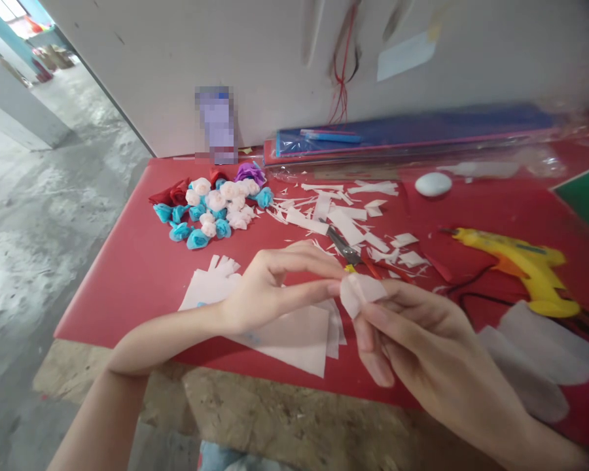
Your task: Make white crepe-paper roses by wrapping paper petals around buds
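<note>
A small pale paper petal piece (362, 292) is pinched between the fingers of my right hand (422, 333). My left hand (275, 288) reaches in from the left, thumb and fingertips closed on the near edge of the same piece. Below my left hand lie flat sheets of pale paper (294, 337), partly covered by it. Just beyond the fingers, scissors (344, 245) with red handles rest among white paper scraps (346, 226). Farther back on the left sits a cluster of paper roses, with blue roses (197, 238), pinkish-white roses (233, 193) and a purple rose (250, 173).
A yellow glue gun (520, 261) with a dark cord lies on the red tabletop (112, 281) at right, near translucent petal pieces (550, 347). A white egg-shaped object (432, 184) sits behind it. Plastic-wrapped blue material (422, 134) lines the wall; a blurred phone-like object (218, 124) leans there.
</note>
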`<state>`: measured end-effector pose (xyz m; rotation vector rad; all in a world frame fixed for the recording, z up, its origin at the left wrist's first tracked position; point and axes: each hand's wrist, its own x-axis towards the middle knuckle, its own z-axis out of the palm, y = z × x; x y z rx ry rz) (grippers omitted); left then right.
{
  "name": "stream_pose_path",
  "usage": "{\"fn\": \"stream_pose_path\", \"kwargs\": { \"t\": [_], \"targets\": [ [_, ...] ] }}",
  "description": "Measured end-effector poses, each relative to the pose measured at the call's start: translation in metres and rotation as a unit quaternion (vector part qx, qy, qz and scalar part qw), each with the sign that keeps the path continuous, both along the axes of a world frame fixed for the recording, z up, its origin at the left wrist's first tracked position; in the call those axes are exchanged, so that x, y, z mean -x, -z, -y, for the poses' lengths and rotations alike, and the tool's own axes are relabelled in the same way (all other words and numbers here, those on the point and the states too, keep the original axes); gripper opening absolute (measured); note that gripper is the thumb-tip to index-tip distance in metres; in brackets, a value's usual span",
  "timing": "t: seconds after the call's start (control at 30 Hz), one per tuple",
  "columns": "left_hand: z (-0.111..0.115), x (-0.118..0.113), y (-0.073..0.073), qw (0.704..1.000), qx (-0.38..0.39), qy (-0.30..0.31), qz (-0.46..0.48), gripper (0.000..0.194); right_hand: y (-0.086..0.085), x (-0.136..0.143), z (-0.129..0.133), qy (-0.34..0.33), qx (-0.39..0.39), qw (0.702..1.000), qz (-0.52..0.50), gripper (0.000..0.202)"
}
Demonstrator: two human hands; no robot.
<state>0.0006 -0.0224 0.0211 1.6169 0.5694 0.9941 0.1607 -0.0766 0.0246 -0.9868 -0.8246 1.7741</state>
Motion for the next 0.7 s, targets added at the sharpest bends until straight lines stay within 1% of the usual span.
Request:
{"fn": "stream_pose_path", "kwargs": {
  "t": [0.07, 0.13, 0.23, 0.4, 0.47, 0.57, 0.7],
  "targets": [
    [0.0, 0.0, 0.001, 1.0, -0.017, 0.012, 0.014, 0.006, 0.0, 0.0, 0.001, -0.02, 0.013, 1.0, -0.021, 0.01],
    [0.0, 0.0, 0.001, 1.0, -0.015, 0.017, 0.014, 0.006, -0.001, 0.0, 0.001, -0.033, 0.026, 0.999, -0.032, 0.013],
    [0.001, -0.001, 0.003, 0.999, -0.021, 0.01, 0.022, 0.006, -0.001, 0.0, 0.002, -0.049, 0.037, 0.997, -0.037, 0.014],
    [0.003, -0.005, 0.009, 0.997, -0.06, -0.018, 0.048, 0.003, 0.0, 0.001, 0.001, -0.058, 0.038, 0.997, -0.038, 0.014],
    [0.004, -0.005, 0.011, 0.995, -0.074, -0.029, 0.054, 0.004, 0.001, 0.001, 0.001, -0.051, 0.022, 0.998, -0.014, 0.012],
    [0.005, -0.005, 0.013, 0.993, -0.092, -0.034, 0.058, 0.005, 0.002, 0.001, 0.004, -0.032, -0.039, 0.998, 0.048, 0.007],
    [0.007, -0.005, 0.013, 0.992, -0.101, -0.046, 0.051, 0.005, 0.001, 0.002, 0.008, -0.001, -0.109, 0.981, 0.158, 0.017]
  ]
}}
